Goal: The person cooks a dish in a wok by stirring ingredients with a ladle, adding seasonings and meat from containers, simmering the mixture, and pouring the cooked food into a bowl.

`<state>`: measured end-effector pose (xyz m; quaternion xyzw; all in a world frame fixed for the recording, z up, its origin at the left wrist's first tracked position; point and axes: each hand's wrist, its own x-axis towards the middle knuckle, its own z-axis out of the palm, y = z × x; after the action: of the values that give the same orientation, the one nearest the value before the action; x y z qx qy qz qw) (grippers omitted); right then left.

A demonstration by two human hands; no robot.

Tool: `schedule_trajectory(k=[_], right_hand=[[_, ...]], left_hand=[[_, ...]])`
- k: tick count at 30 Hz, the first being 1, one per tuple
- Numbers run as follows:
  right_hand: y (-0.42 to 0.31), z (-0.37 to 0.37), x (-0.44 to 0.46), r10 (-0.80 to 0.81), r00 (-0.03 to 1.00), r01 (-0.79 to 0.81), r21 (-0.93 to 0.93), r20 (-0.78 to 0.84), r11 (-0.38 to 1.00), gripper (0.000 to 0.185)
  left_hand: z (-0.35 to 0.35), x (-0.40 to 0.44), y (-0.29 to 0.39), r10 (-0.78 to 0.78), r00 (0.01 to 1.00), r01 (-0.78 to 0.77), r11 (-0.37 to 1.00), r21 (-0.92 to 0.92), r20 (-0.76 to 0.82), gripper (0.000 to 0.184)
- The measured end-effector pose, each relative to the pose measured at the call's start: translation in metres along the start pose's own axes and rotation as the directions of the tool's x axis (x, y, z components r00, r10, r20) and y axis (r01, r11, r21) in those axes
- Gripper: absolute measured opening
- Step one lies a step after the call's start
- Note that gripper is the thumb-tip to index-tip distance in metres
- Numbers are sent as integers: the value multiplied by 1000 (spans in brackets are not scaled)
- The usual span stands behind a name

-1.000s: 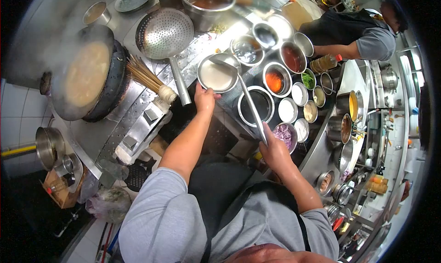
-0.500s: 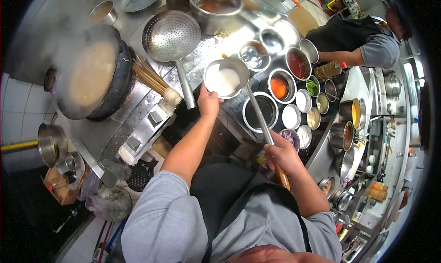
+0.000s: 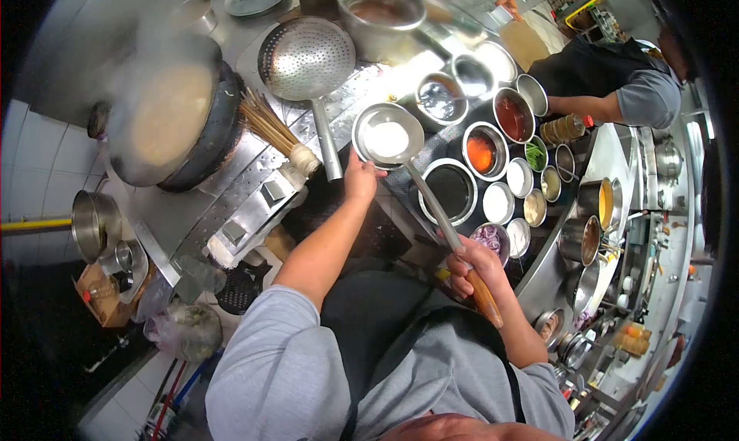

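My left hand [image 3: 363,179] is closed on the side of a round metal container [image 3: 360,123], held up over the gap in front of the counter. My right hand [image 3: 476,265] is wrapped round the long handle of a ladle [image 3: 433,201], near its wooden grip. The ladle's bowl sits over the container's mouth and covers most of it. Something white shows in the ladle's bowl; whether it is liquid or powder I cannot tell. Just left of my left hand, a large perforated skimmer [image 3: 308,60] lies on the counter, its handle pointing towards me.
A steaming wok [image 3: 204,152] with pale liquid stands at left, beside a bamboo brush [image 3: 273,129]. A metal pot [image 3: 381,36] stands at the back. Several seasoning containers, including one of red sauce [image 3: 513,117], fill the right side. Another person [image 3: 593,79] works at far right.
The ladle's bowl has turned from tilted to more level over the container, with white contents now showing in it. The surroundings have shifted slightly rightward in view.
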<state>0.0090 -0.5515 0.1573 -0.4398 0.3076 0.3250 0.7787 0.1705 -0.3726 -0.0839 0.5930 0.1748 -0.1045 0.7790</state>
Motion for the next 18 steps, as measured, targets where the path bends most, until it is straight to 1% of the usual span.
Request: schedule_trajectory(k=[1,2,3,5,6,7,8,9,10,11,12,13,14,15,16,17,18], right_hand=[[0,3,-3,5,1000,-5,-5,11,1000,52],[-3,10,-7,-26,1000,26,-38,12,999,53],[-5,15,-10,-56,998,57,-72,17,996,55],[-12,19,-13,-47,998,51,-84,50,995,58],[-14,22,-16,-70,997,73,-86,44,994,59],[-16,25,-18,-90,995,94,-89,45,992,60],[-22,29,-17,-100,994,104,-105,46,989,61],[-27,33,-15,-109,990,120,-123,91,985,62],[-32,40,-11,-102,990,117,-150,102,982,63],[-38,48,-8,-99,989,118,-178,111,977,64],[-43,58,-2,-100,979,131,-174,179,976,64],[-48,72,2,-101,975,141,-199,197,970,63],[-52,86,9,-93,972,142,-222,215,965,63],[-56,100,16,-85,969,142,-244,232,959,62],[-58,113,26,-95,962,168,-278,257,946,62],[-59,125,39,-89,940,191,-291,329,938,61],[-59,140,52,-91,935,208,-319,344,925,60]], left_hand=[[-1,0,1,-50,999,50,999,11,19,57],[-2,1,2,-99,995,98,995,21,34,57],[-3,1,3,-90,996,90,996,19,17,57],[-3,0,1,-173,983,175,984,-22,63,57],[-7,6,-14,-181,978,174,982,74,103,58],[-10,-9,-1,-242,963,246,969,-18,114,62],[-16,-6,-24,-293,949,268,944,191,114,70],[-24,-24,-17,-292,937,241,938,249,191,78],[-40,-32,-17,-357,869,207,891,403,343,80],[-56,-57,9,-299,827,111,918,382,477,72],[-76,-73,22,-217,814,-51,898,438,538,65],[-96,-93,44,-163,831,-138,865,482,531,61],[-122,-104,42,-98,852,-162,885,437,515,55],[-148,-121,63,-138,877,-120,864,489,460,54],[-176,-135,66,-92,923,-115,861,495,373,52],[-207,-148,60,-60,962,-71,887,457,267,49],[-238,-162,54,22,986,-89,909,408,167,43]])
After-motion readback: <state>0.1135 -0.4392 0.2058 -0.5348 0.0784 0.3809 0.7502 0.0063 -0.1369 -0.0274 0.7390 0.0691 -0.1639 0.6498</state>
